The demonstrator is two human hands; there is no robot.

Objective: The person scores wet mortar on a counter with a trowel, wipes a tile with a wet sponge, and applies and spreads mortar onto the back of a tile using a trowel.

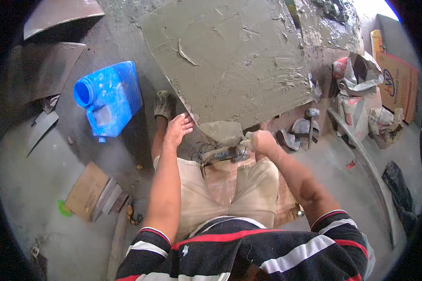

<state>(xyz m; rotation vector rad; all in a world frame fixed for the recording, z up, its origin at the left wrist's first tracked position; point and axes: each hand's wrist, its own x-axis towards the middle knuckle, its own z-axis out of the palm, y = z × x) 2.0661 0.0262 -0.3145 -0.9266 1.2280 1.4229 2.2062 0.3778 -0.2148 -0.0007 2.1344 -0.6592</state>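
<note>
- My right hand [262, 142], knuckles up, is closed around the handle of a mortar-coated grey trowel [222, 132]; forearm angles in from the lower right.
- Trowel blade lies flat at the near edge of a large square slab covered in wet grey mortar [229, 65], pointing toward my left side.
- My left hand [177, 130] is open, fingers loosely spread, at the slab's near left edge, holding nothing. Cannot tell if the fingertips press on it.
- Left forearm comes nearly straight up from below; both elbows bent.
- Slab sits ahead of me, filling the upper middle.
- Close in, just below the blade: a dark tool with tangled cable [224, 154], between my knees.
- Left of slab: blue plastic jug [111, 99], mouth open, well apart from my hand.
- Right: hammer-like tool [311, 126], crumpled white-and-red sack [354, 112], brown printed cardboard box [397, 85] behind it.
- Long curved grey strip [368, 168] runs down the right side.
</note>
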